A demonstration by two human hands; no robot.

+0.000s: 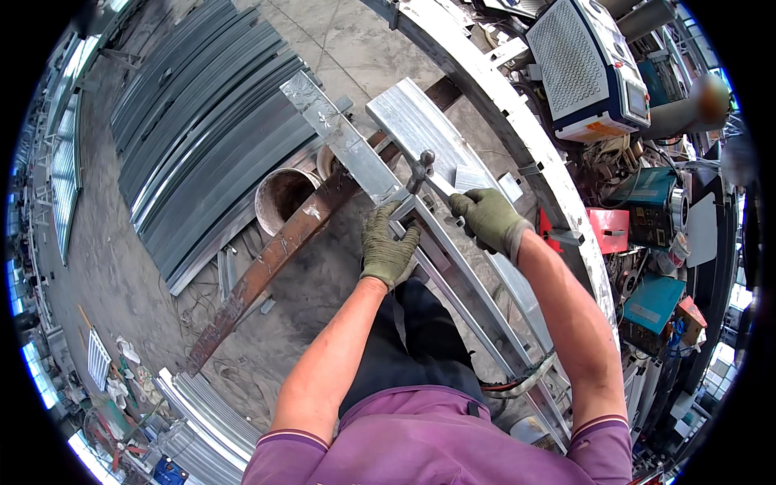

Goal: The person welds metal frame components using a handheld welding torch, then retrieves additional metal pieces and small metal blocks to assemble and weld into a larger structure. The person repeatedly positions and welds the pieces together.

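My left hand [386, 246], in a green work glove, grips a galvanised steel bar [343, 137] where it meets a welded frame. In my right hand [488, 218], also gloved, I hold the handle of a hammer [423, 168]. Its head rests on the joint between the bar and a flat steel channel [412, 121]. The frame's long rails [485, 311] run down toward my right side. A rusty beam [275, 255] lies underneath and supports the pieces.
A large stack of grey metal profiles [202, 121] lies to the left on the concrete floor. A rusty bucket [283, 198] stands beside the beam. A white and blue machine [586, 69], a red box [606, 226] and cluttered tools fill the right side.
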